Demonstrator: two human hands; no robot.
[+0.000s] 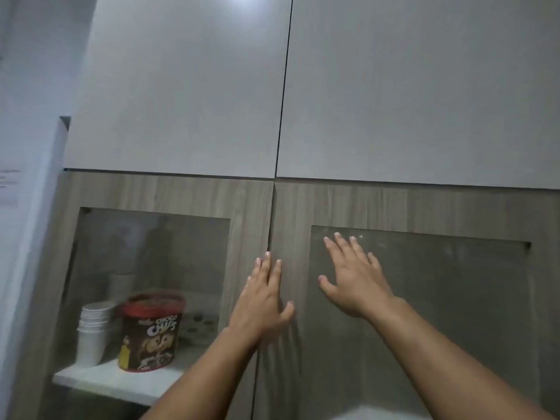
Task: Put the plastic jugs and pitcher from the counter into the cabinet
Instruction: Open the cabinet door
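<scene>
A wood-grain wall cabinet with two glass-panelled doors fills the lower half of the head view, and both doors are closed. My left hand [264, 295] lies flat with fingers spread on the wooden frame beside the centre seam [270, 225]. My right hand [354, 277] lies flat and spread on the glass of the right door [454, 298]. Neither hand holds anything. No jug, pitcher or counter is in view.
Behind the left door's glass [169, 253], a white shelf [121, 381] carries a stack of white paper cups [92, 331] and a red Choco Chips tub [151, 331]. Two plain grey upper doors [188, 95] sit above. A white wall [27, 177] is at the left.
</scene>
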